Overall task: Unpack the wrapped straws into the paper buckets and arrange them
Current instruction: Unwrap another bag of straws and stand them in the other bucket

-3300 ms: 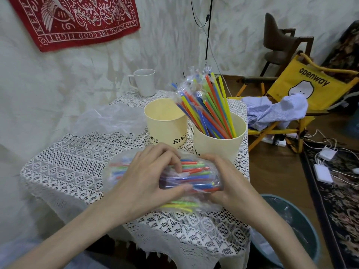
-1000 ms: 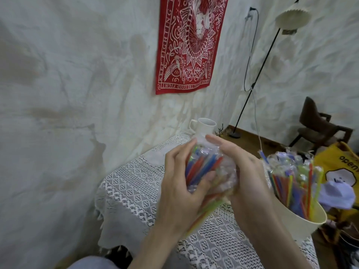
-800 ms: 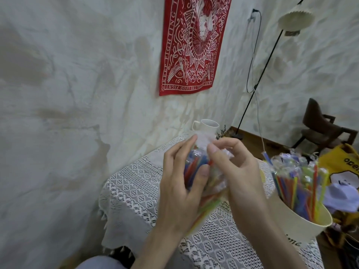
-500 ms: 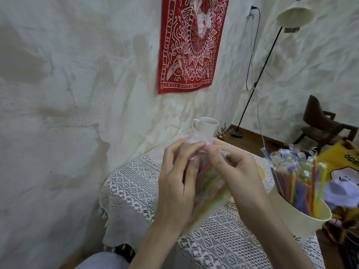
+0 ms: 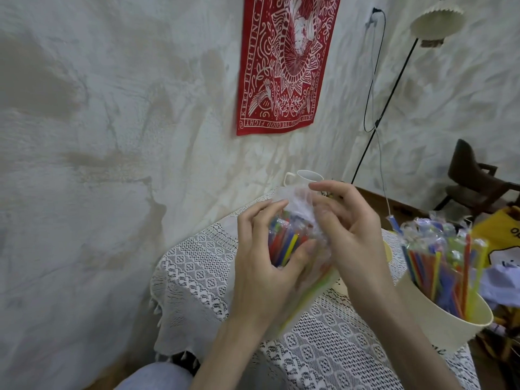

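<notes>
Here, gripping a clear plastic bundle of coloured straws (image 5: 284, 243) above the lace tablecloth (image 5: 197, 277), held up in front of the white plastered wall (image 5: 98, 164). Curling the left hand (image 5: 261, 263) round the bundle's lower part, thumb pressing across the front of the wrap, fingers wrapping behind it. Pinching the crumpled top of the wrap (image 5: 301, 201) with the right hand (image 5: 349, 232), fingers bent and closed on the loose plastic just above the straw tips. Showing red, yellow, blue and green straws through the film between the two hands, with a yellow-green stretch of the bundle slanting down past the left wrist toward the table. Standing at the right edge of the table, a cream paper bucket (image 5: 439, 319), holding many upright straws in their wrappers (image 5: 439, 266). Peeking out behind the right hand, the rim of a second cream bucket (image 5: 387, 250), mostly hidden, contents impossible to tell. Sitting at the table's far side beside the wall, partly behind the fingers, a white mug (image 5: 302, 177). Hanging on the wall above, a red patterned cloth (image 5: 284, 63). Leaning across the right side, a black floor lamp pole with a pale shade (image 5: 434, 19). Standing further right, a dark wooden chair (image 5: 472, 178).
</notes>
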